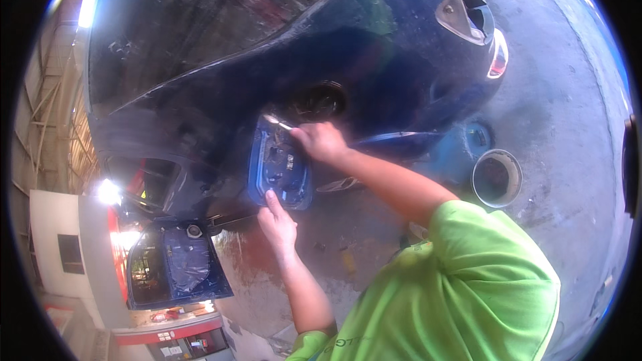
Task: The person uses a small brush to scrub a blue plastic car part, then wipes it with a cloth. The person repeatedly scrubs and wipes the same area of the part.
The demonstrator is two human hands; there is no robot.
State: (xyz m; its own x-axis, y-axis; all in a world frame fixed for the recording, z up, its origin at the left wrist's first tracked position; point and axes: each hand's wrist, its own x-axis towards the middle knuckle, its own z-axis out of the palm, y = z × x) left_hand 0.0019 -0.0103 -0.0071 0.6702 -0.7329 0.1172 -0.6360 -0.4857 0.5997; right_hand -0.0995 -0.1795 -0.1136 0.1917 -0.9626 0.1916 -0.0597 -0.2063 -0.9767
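My left hand (277, 226) grips the lower edge of a blue tray-like panel (253, 177) with rounded corners, a raised rim and a recessed middle. The thumb lies on top of the rim; the fingers underneath are hidden. At the panel's upper end, my right hand (322, 141) is closed round a small brush (284, 125). Its pale tip points left and sits at the panel's top edge; whether it touches cannot be made out. Just beyond the panel, a round dark opening (319, 100) shows in the side of a dark blue car (388, 86).
An open bucket (475, 184) stands on the concrete floor (555, 113) to the right, beside a blue container (461, 150). At far right, the car's tail-light area (461, 16) has a gap. An open car door (180, 264) juts out at lower left, near a red-edged counter (170, 331).
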